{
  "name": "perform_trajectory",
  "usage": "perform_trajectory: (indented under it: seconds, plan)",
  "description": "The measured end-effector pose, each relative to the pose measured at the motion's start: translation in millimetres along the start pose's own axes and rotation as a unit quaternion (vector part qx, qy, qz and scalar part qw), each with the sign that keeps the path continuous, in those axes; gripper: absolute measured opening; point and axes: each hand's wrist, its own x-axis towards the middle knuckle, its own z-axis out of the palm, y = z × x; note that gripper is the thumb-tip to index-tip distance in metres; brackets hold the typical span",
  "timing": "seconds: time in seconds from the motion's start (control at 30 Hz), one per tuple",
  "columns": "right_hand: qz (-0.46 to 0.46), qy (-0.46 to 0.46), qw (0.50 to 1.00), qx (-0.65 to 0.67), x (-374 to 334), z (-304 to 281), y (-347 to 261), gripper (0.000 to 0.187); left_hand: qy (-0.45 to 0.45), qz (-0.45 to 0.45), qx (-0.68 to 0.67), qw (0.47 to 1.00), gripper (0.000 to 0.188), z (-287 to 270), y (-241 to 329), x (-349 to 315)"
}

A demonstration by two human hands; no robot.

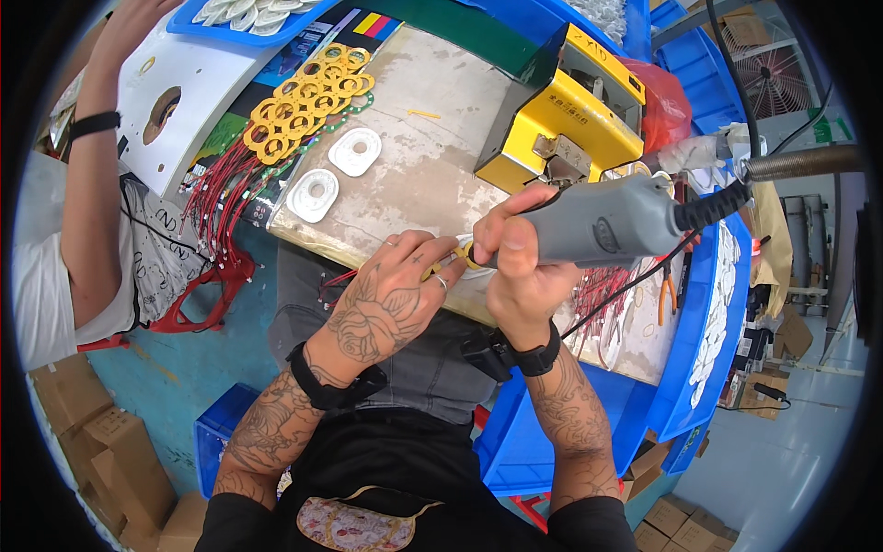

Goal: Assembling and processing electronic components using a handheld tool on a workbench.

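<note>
My right hand (522, 276) is closed around a grey corded electric screwdriver (598, 221), its body lying nearly level and its cord running off to the right. The tip of the tool is hidden behind my fingers. Close beside it, my left hand (382, 299) pinches a small yellow ring-shaped part (469, 253) over the near edge of the table; red wires (338, 278) show by that hand. My fingers cover much of the part. Two white rounded plastic pieces (313, 195) lie on the table ahead, near a heap of yellow ring parts (303, 106) with red wires.
A yellow box-shaped machine (561, 115) stands at the table's far right. Blue trays (708, 322) hold white parts on the right. Orange-handled pliers (667, 296) lie near red wires. A co-worker's arm (97, 175) reaches past a white panel (179, 97) at left.
</note>
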Motion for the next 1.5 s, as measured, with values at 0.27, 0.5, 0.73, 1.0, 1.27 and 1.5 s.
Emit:
perform_trajectory:
  seconds: [0.27,0.5,0.73,1.0,1.27,1.5]
  plan:
    - [0.042,0.012,0.998,0.047,-20.5,-23.7,24.0,0.022,0.04,0.026,0.024,0.999,0.031,19.2,-2.9,-7.6]
    - [-0.192,0.132,0.96,-0.157,-11.0,-48.0,-17.3,0.053,0.051,-0.018,-0.004,0.999,0.031,26.4,3.6,-19.8]
    - [-0.04,0.123,0.988,-0.084,-95.7,-44.4,-15.7,0.031,0.229,0.005,-0.184,0.956,0.025,14.9,27.7,-37.2]
    - [0.114,0.037,0.94,-0.319,-111.4,-27.9,-37.8,0.038,0.25,0.079,-0.164,0.951,0.024,1.7,48.9,-37.3]
    - [-0.052,0.002,0.96,-0.274,-104.8,-50.9,-68.4,0.041,0.247,0.027,-0.169,0.954,0.033,7.3,26.7,-29.2]
    - [-0.118,0.017,0.985,-0.123,-75.4,-35.6,-114.5,0.043,0.201,-0.147,-0.251,0.936,0.034,18.3,-18.7,-18.8]
